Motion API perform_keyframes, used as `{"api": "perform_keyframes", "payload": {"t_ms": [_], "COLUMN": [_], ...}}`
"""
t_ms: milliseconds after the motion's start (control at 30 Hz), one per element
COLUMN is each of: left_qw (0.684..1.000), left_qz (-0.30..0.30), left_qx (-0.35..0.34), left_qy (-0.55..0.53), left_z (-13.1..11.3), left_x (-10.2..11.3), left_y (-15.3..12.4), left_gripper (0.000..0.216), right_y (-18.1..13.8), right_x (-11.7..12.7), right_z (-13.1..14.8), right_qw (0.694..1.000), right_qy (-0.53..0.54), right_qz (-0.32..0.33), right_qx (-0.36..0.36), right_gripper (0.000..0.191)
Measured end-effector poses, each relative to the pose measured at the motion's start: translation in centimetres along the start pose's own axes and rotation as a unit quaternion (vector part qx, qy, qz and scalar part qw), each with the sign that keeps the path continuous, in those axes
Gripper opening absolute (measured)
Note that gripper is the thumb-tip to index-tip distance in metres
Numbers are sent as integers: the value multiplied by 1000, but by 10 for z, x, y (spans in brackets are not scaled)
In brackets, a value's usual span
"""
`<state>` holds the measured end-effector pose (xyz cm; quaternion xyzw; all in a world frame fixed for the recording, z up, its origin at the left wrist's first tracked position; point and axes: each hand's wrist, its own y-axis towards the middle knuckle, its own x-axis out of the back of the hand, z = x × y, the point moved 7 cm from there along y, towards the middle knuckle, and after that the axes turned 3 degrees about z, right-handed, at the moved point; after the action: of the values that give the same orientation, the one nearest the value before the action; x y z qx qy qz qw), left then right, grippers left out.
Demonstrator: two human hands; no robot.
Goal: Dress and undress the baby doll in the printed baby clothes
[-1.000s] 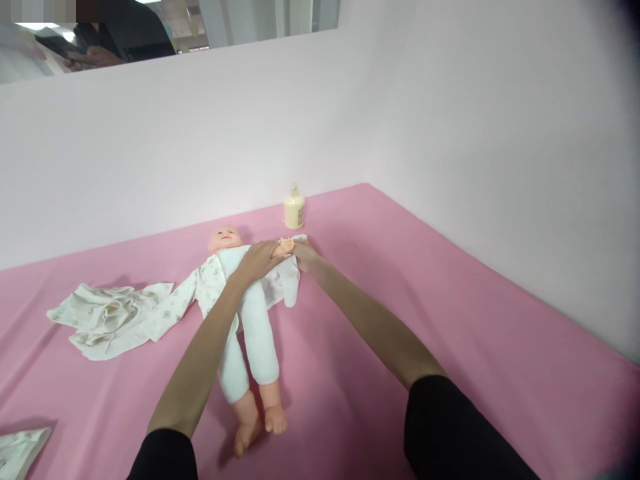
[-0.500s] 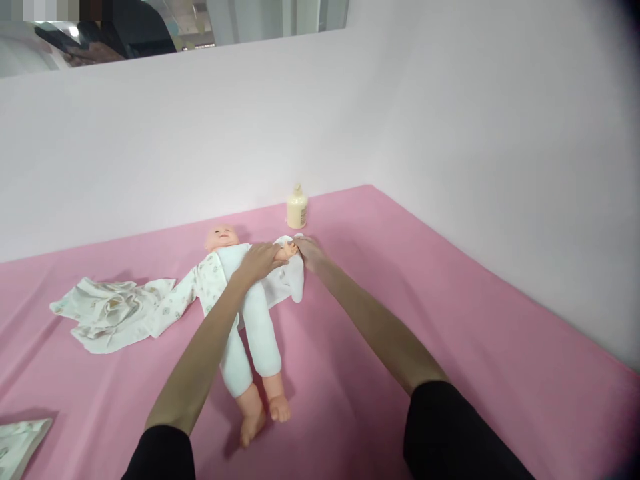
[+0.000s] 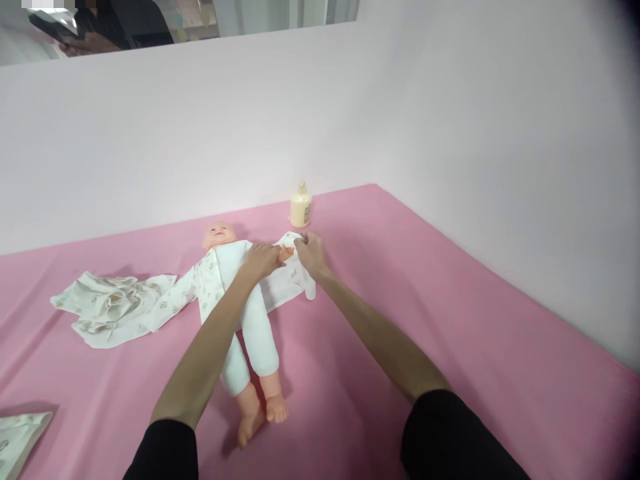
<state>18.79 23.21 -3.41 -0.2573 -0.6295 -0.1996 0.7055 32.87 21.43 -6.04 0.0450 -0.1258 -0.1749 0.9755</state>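
A baby doll (image 3: 257, 320) lies on its back with its head toward the wall and its bare feet toward me. Closed round the doll's forearm on the right side is my left hand (image 3: 261, 262), leaving the small doll hand sticking out. My right hand (image 3: 311, 255) pinches the white edge of a printed baby shirt (image 3: 283, 285) just beyond the doll's fingers. One side of this shirt lies over the doll's chest and covers the arm on the left; the other side spreads under the arm on the right.
A cream pump bottle (image 3: 301, 208) stands near the wall behind my right hand. Crumpled printed cloth (image 3: 115, 310) lies left of the doll, and folded cloth (image 3: 23, 437) at the lower left. Pink sheeting (image 3: 380, 300) covers the surface; white walls border it. A person's arm (image 3: 95, 40) shows in the mirror-like panel.
My right hand has moved slightly right, away from the doll's hand, drawing the shirt's edge outward. My left hand stays on the doll's arm.
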Motion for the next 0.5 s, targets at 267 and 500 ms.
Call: {"api": "perform_keyframes", "payload": {"t_ms": [267, 500], "left_qw": [1000, 994], "left_qz": [9, 46], "left_qx": [-29, -68], "left_qy": [5, -75], "left_z": [-1, 13], "left_x": [-18, -17], "left_y": [13, 20], "left_gripper": [38, 36], "right_y": [-20, -18], "right_x": [-16, -15], "right_z": [22, 18], "right_qw": [990, 993], "right_qy": [-113, -90], "right_qz": [48, 48], "right_qx": [76, 59], "right_gripper": [12, 14]}}
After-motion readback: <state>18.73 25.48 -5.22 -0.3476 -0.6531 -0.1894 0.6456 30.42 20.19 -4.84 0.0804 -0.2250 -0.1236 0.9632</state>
